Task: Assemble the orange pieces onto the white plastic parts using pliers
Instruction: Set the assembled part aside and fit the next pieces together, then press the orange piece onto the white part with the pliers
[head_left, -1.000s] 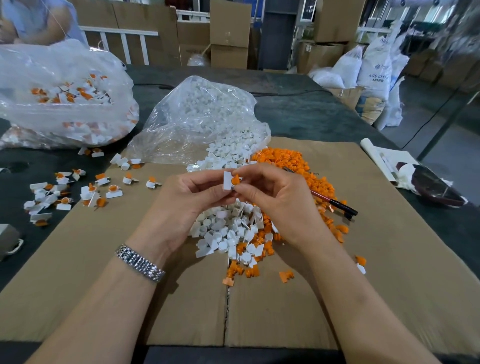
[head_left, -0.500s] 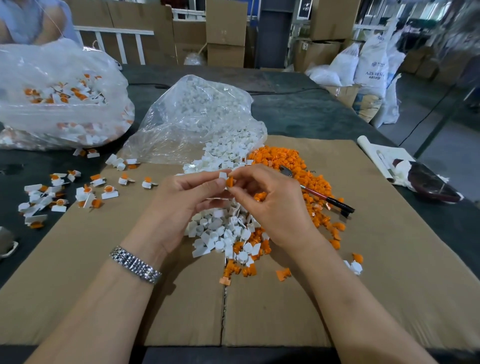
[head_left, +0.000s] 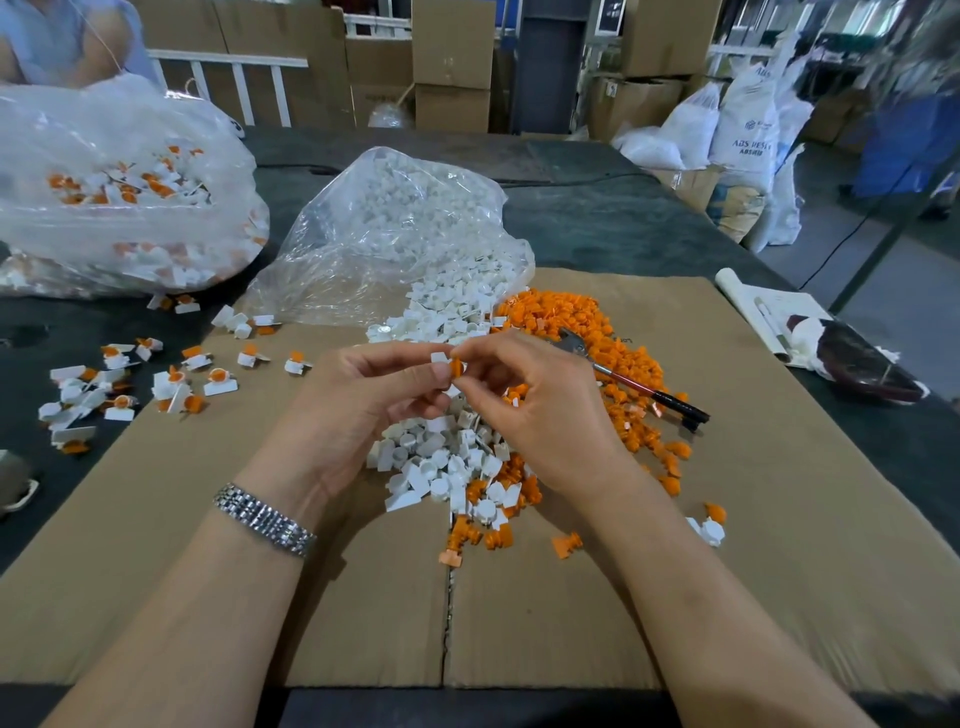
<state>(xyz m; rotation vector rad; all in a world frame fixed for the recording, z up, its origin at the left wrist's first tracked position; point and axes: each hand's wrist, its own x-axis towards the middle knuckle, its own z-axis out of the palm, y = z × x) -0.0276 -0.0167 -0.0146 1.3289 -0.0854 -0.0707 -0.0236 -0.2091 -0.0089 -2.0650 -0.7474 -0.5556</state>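
My work surface is a dark table (head_left: 613, 218) with a flattened cardboard sheet (head_left: 779, 545) laid over its near part. On the cardboard lie a heap of white parts (head_left: 441, 462) and a heap of orange pieces (head_left: 618, 358), with the pliers (head_left: 631, 382) resting on the orange ones. Finished pieces (head_left: 171, 384) are scattered at my left, across cardboard and table. Two clear bags (head_left: 389, 239) (head_left: 114, 192) sit farther back, and a rolled paper (head_left: 753, 312) lies at my right.

even, soft daylight; faint shadows under the hands (head_left: 540, 415) on the cardboard (head_left: 779, 545). glare on the bags (head_left: 119, 156). far right blurred, edges bowed by the wide lens.
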